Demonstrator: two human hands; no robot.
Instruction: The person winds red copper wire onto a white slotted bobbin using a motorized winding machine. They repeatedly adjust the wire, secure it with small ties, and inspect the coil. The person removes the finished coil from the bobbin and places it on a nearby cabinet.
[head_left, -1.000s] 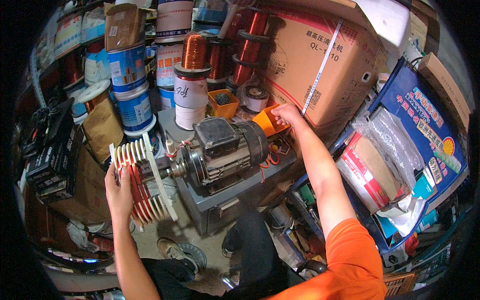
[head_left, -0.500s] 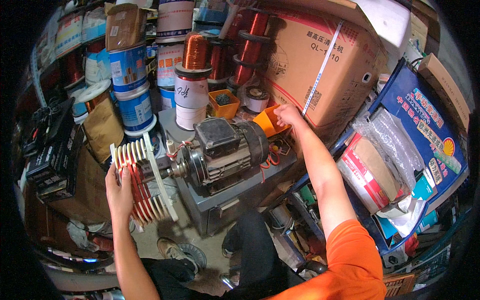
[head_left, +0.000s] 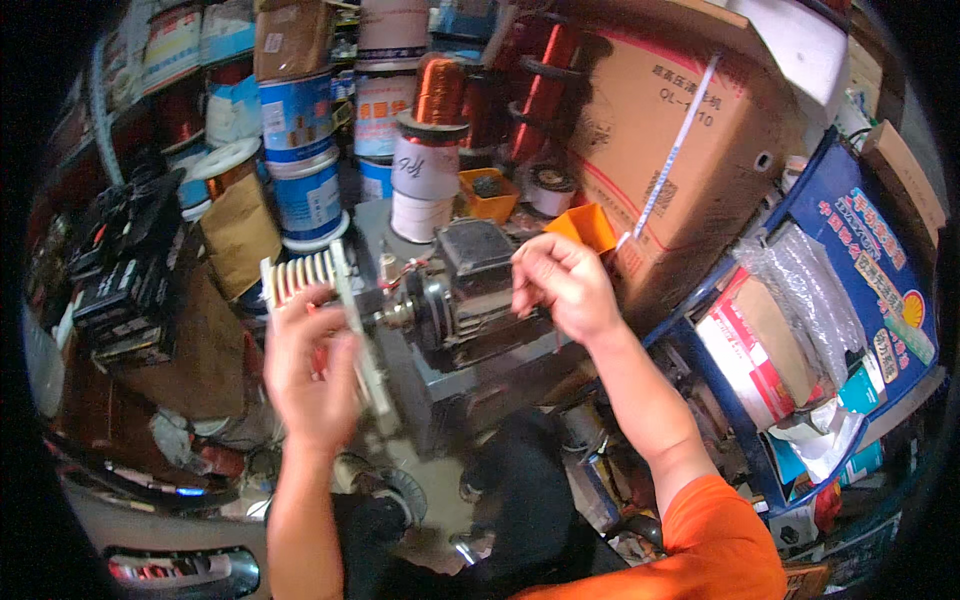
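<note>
In front of me a cream ribbed coil former (head_left: 302,272) is mounted on the shaft of an electric motor (head_left: 475,250) with a dark box on top. My left hand (head_left: 312,385), smeared by motion, is in front of the former and hides much of it. Its thumb stands apart from the fingers, and a bit of red shows between them. In front of the motor's right end is my right hand (head_left: 572,290), thumb and fingers pinched together; anything between them is too small to make out. Behind that hand is an orange bin (head_left: 583,227).
The motor rests on a grey metal cabinet (head_left: 440,385). Behind it stand spools of copper wire (head_left: 440,92), another orange bin (head_left: 487,203) and blue pails (head_left: 306,200). A big carton (head_left: 660,130) and a blue chair (head_left: 835,215) with packages on it fill the right side.
My right hand has come away from the orange bin, back toward me and in front of the motor, fingers pinched. My left hand has lifted off the former's side and shifted right.
</note>
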